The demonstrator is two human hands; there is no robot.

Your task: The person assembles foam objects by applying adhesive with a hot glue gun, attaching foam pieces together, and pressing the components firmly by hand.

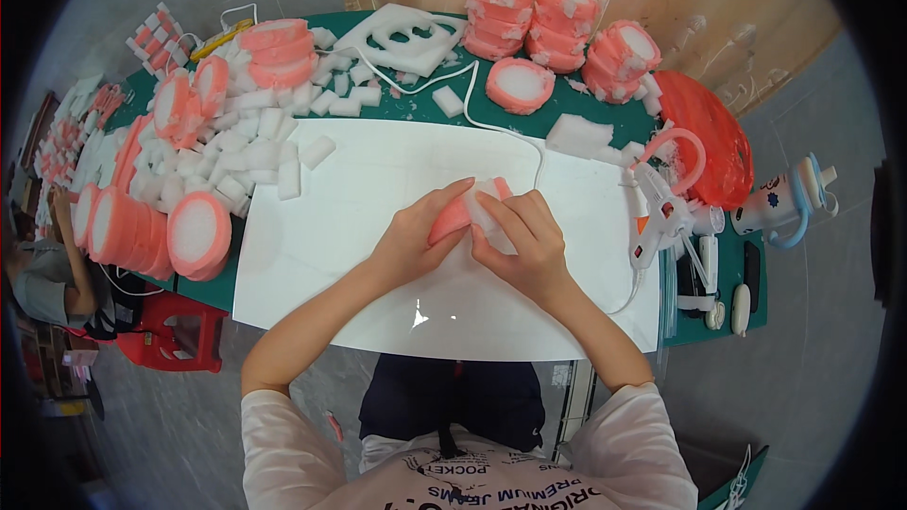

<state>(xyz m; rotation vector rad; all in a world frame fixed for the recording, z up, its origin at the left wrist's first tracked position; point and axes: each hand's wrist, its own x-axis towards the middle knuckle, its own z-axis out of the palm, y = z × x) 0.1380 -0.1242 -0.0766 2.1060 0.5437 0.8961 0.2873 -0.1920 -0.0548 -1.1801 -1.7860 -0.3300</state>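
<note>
Above the white board [331,189], both my hands are on one pink-and-white foam piece [452,218]. My left hand [412,238] grips its pink side, with the fingers wrapped over the far edge. My right hand [531,253] pinches the white part between thumb and fingers. The underside of the piece is hidden by my hands. To the right of the board, a white hot glue gun [654,217] stands with its cord hanging down.
Loose white foam blocks [227,156] heap up at left, beside round pink-rimmed foam pieces [198,234]. More rounds [498,14] are stacked at the back, near a cut-out foam sheet [402,38]. At right are a red bag [704,142] and a cup [779,196]. Another person [52,274] sits far left.
</note>
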